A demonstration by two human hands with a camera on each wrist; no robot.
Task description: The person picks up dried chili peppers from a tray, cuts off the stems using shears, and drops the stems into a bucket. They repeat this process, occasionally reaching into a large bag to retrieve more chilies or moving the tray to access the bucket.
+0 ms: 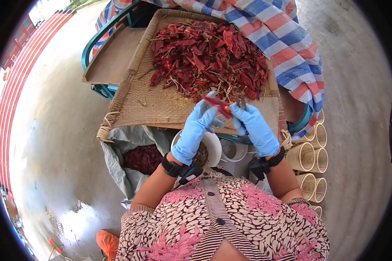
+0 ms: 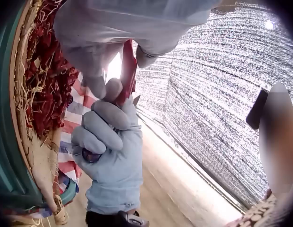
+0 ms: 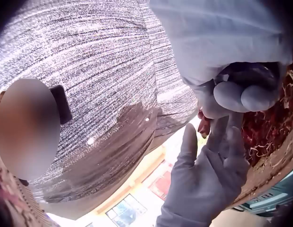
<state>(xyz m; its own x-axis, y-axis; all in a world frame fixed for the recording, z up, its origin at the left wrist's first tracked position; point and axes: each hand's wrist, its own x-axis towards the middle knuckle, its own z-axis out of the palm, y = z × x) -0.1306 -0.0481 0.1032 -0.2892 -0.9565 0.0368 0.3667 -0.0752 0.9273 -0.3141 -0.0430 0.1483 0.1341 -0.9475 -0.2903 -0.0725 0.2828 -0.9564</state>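
Centrally, the left hand [image 1: 196,128] pinches a red chili [image 1: 218,107] and the right hand [image 1: 256,128] grips a dark-handled tool [image 3: 252,73], below the upper-center chili heap [image 1: 209,56].

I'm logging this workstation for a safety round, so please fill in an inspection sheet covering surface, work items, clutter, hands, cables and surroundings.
Surface: woven tray, yellowish bits scattered beside the chilli pile.
Work items: red chilli held above the tray's near edge; dark-handled tool, type unclear.
Clutter: open sack with red contents and white bucket below the tray; striped cloth partly over it.
Hands: both gloved; left hand pinches the chilli, right hand grips the tool.
Cables: nothing seen.
Surroundings: pale floor; cylindrical baskets at right.
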